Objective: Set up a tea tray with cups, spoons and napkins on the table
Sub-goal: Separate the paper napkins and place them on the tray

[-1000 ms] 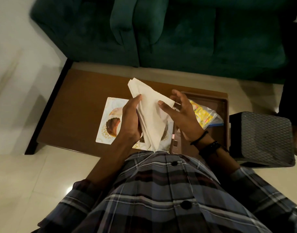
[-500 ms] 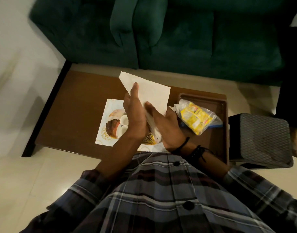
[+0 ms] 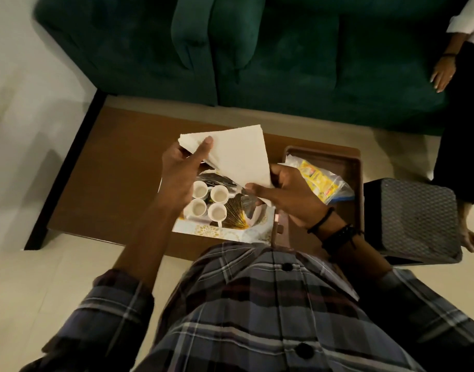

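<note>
Person is standing over a low wooden table (image 3: 117, 167), both hands holding a white paper napkin (image 3: 238, 154) up in the air above the patterned tea tray (image 3: 225, 233). Left hand (image 3: 182, 170) is pinching the napkin's far-left corner, thumb on top, fingers curled under it and closed on the paper. Right hand (image 3: 286, 197) is gripping the near-right edge, thumb and forefinger closed on the sheet, other fingers tucked behind. Napkin is looking like a folded sheet, maybe several layers, cannot tell how many; its long axis is running from upper left at the left hand down to lower right at the right hand, sheet tilted toward the camera. Four white cups (image 3: 210, 201) are sitting in a tight two-by-two block on the tray, directly below the napkin and between the two wrists, just beside a gold fan print on the tray. Shiny dark stuff beyond the cups may be spoons or foil, too blurred to say. A brown tray (image 3: 354, 167) to the right is holding a clear bag with yellow packets (image 3: 319, 181). Judging: napkin step is under way, cups seem done. Free spot on the tea tray is lying down and toward the person from the fingers, right of the cups, so right hand is nearer for setting it down. Risk: dragging paper over cup rims.
</note>
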Action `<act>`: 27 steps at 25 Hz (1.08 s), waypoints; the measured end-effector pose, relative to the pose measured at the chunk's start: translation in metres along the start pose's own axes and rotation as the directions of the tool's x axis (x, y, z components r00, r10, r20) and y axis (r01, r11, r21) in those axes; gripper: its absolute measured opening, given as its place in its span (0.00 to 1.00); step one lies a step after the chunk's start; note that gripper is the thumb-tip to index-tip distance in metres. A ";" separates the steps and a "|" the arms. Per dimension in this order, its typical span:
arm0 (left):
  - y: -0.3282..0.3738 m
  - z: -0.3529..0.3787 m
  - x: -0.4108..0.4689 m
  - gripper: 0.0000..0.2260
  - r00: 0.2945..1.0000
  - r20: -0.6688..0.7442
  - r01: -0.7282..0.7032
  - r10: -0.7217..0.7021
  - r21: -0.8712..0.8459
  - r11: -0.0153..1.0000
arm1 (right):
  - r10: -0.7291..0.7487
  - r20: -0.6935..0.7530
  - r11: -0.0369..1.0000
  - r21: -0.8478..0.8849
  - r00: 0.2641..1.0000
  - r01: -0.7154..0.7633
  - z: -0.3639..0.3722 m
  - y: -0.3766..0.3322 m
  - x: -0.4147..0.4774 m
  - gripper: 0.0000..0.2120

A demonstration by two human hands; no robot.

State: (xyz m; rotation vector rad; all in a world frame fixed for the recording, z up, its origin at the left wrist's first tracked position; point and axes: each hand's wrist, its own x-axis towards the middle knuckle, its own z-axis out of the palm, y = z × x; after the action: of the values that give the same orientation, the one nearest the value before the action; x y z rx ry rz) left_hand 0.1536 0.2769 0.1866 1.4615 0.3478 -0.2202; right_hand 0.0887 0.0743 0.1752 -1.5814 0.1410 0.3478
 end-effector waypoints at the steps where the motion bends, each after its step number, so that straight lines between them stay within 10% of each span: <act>1: -0.003 -0.011 0.006 0.17 0.998 0.062 -0.024 0.020 0.054 0.998 | -0.023 -0.025 0.997 -0.076 0.999 0.022 -0.004 0.002 0.003 0.12; 12: -0.062 -0.038 0.109 0.26 0.909 0.412 -0.258 -0.070 0.684 0.682 | -0.090 -0.109 0.857 -0.514 0.990 0.022 -0.002 0.079 0.107 0.08; 20: -0.177 -0.101 0.163 0.14 0.724 0.676 -0.684 0.139 0.676 0.276 | -0.323 -0.046 0.737 -0.639 0.945 0.221 0.045 0.183 0.143 0.11; 27: -0.195 -0.110 0.208 0.14 0.713 0.697 -0.695 0.080 0.687 0.213 | -0.295 -0.195 0.742 -0.663 0.935 0.096 0.073 0.219 0.181 0.13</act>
State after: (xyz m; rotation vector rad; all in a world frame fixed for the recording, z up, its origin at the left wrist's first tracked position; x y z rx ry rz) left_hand 0.2673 0.3795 -0.0779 2.5168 -0.8660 -0.4129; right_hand 0.1835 0.1589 -0.0887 -2.3198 0.0750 -0.0265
